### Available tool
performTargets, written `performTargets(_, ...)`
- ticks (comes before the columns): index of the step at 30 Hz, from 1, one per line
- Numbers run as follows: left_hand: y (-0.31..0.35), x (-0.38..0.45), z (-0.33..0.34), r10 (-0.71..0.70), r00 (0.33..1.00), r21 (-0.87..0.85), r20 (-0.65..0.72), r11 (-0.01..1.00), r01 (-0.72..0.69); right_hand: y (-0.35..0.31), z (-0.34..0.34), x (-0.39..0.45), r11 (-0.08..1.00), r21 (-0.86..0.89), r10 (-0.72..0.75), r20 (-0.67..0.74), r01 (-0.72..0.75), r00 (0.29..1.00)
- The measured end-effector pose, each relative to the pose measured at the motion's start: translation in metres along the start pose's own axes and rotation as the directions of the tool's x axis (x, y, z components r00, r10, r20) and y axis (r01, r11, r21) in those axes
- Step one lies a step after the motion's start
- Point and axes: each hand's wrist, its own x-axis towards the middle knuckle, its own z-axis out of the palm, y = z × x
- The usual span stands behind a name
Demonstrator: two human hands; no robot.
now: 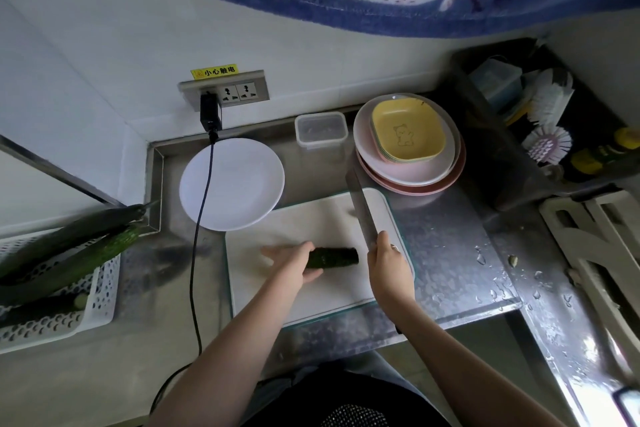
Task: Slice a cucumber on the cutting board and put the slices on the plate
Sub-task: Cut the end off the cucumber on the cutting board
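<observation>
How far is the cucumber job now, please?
Done: a short cucumber piece lies on the cutting board. In hand: the left hand holds its left end, and the right hand grips the knife, blade lifted to the piece's right. Left: no slices are visible, and the white plate holds none, so all slicing and plating.

Place: kitchen, small, home-like.
Evidence: wet steel counter; stacked plates; dish brushes in sink; wall socket.

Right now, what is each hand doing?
Left hand: holding the cucumber piece on the cutting board.
Right hand: gripping the knife.
</observation>
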Motion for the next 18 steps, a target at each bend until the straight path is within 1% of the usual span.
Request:
performTargets(1,0.0,-0.001,0.001,-0.033,0.999,-0.048,0.011,0.998,0.034,0.001,0.002,-0.001,1.0,0.003,0.006,0.001,-0.006,1.0)
performTargets(2,-0.001,-0.002,0.003,-0.053,0.998,-0.057,0.024,0.997,0.054,0.002,0.003,-0.003,1.0,0.008,0.012,0.004,-0.012,1.0)
performTargets(3,-0.001,-0.004,0.004,-0.068,0.998,-0.026,0.015,0.997,0.068,0.003,0.004,-0.005,1.0,0.01,0.016,0.01,-0.016,1.0)
performTargets(4,-0.003,-0.005,0.005,-0.057,0.998,0.062,-0.029,0.996,0.059,0.003,0.004,-0.007,1.0,0.013,0.018,0.018,-0.018,1.0)
performTargets(5,-0.006,-0.007,0.005,0.015,0.996,0.259,-0.089,0.966,0.009,0.003,0.004,-0.009,1.0,0.011,0.019,0.023,-0.019,1.0)
performTargets(6,-0.01,-0.009,0.004,0.154,0.981,0.537,-0.121,0.841,-0.065,0.004,0.003,-0.011,1.0,0.008,0.017,0.026,-0.018,1.0)
performTargets(7,-0.015,-0.008,0.001,0.379,0.92,0.775,-0.098,0.609,-0.169,0.004,0.004,-0.012,1.0,0.01,0.018,0.024,-0.018,1.0)
performTargets(8,-0.017,-0.005,-0.005,0.628,0.778,0.879,0.013,0.364,-0.308,0.005,0.004,-0.013,1.0,0.021,0.023,0.023,-0.024,0.999)
performTargets(9,-0.016,0.001,-0.01,0.786,0.583,0.888,0.205,0.102,-0.449,0.006,0.004,-0.014,0.999,0.035,0.029,0.02,-0.029,0.999)
performTargets(10,-0.015,0.005,-0.013,0.793,0.414,0.818,0.447,-0.175,-0.548,0.006,0.003,-0.014,0.998,0.051,0.033,0.017,-0.034,0.999)
performTargets(11,-0.012,0.007,-0.015,0.658,0.342,0.693,0.671,-0.394,-0.603,0.007,0.002,-0.014,0.997,0.066,0.038,0.018,-0.039,0.999)
performTargets(12,-0.011,0.009,-0.015,0.47,0.355,0.577,0.808,-0.505,-0.642,0.007,0.001,-0.014,0.996,0.076,0.038,0.021,-0.039,0.999)
performTargets(13,-0.012,0.006,-0.012,0.31,0.417,0.519,0.854,-0.552,-0.653,0.008,0.0,-0.014,0.996,0.077,0.034,0.025,-0.036,0.999)
performTargets(14,-0.015,0.004,-0.008,0.266,0.45,0.515,0.853,-0.571,-0.639,0.008,-0.001,-0.015,0.997,0.071,0.027,0.027,-0.029,0.999)
performTargets(15,-0.018,0.003,-0.005,0.306,0.445,0.536,0.841,-0.572,-0.62,0.008,-0.001,-0.017,0.998,0.062,0.018,0.028,-0.02,0.999)
performTargets(16,-0.02,0.003,-0.002,0.373,0.435,0.573,0.82,-0.553,-0.605,0.008,-0.001,-0.019,0.999,0.051,0.009,0.028,-0.01,1.0)
performTargets(18,-0.021,0.004,-0.002,0.451,0.42,0.615,0.787,-0.528,-0.586,0.007,-0.001,-0.023,0.999,0.036,-0.008,0.014,0.007,1.0)
